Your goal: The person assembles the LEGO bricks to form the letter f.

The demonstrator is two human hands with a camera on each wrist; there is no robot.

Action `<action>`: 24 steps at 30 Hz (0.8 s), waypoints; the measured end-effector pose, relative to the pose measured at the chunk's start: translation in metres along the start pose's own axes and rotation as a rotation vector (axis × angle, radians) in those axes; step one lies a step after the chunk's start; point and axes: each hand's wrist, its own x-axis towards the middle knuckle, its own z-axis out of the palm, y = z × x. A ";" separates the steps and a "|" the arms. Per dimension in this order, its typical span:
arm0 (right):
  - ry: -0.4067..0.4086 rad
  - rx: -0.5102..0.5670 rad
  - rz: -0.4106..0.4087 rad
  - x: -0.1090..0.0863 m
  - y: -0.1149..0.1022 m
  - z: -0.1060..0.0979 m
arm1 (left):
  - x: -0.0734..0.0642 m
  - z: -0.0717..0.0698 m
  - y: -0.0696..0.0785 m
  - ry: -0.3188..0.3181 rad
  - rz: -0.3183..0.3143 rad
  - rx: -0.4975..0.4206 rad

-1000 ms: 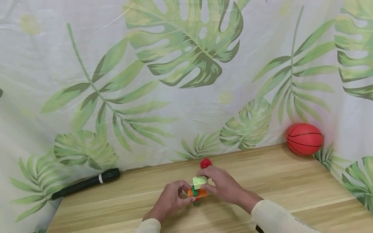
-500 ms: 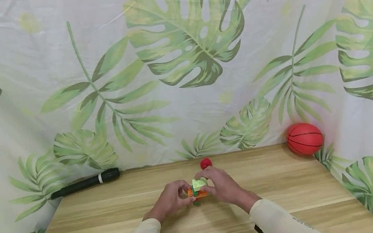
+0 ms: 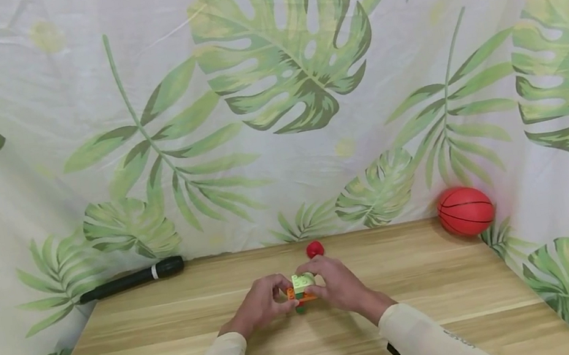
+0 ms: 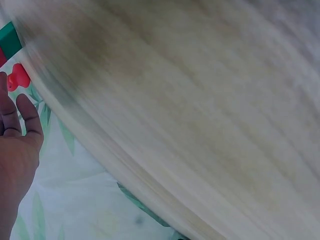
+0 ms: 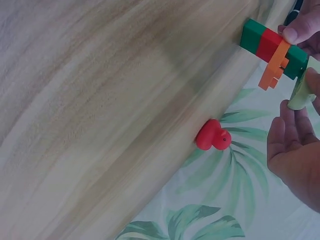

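At the middle of the table, my left hand [image 3: 262, 302] pinches a small stack of toy bricks by its orange brick [image 3: 290, 293]. Seen from the right wrist, the stack has a green brick [image 5: 253, 36] at its foot, then a red brick [image 5: 269, 45], the long orange piece and another green brick [image 5: 296, 62]. A pale green brick [image 3: 301, 282] with a rounded side is gripped between the thumb and fingers of my right hand [image 3: 336, 278]. It sits at the top green brick; whether the studs are fully joined cannot be seen.
Behind the hands a red toy duck [image 5: 212, 135] stands by the table's [image 3: 136, 337] back edge. A black flashlight-like stick [image 3: 133, 280] lies at the back left, a red ball [image 3: 465, 211] at the back right. A leaf-print cloth [image 3: 305, 168] hangs behind.
My right hand has brought the pale green brick down and slightly left, over the top green brick, which it now mostly covers. My left hand has stayed in place with the stack.
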 end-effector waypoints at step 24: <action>0.028 0.018 0.008 -0.001 0.004 0.004 | 0.000 0.002 -0.001 0.000 -0.014 -0.013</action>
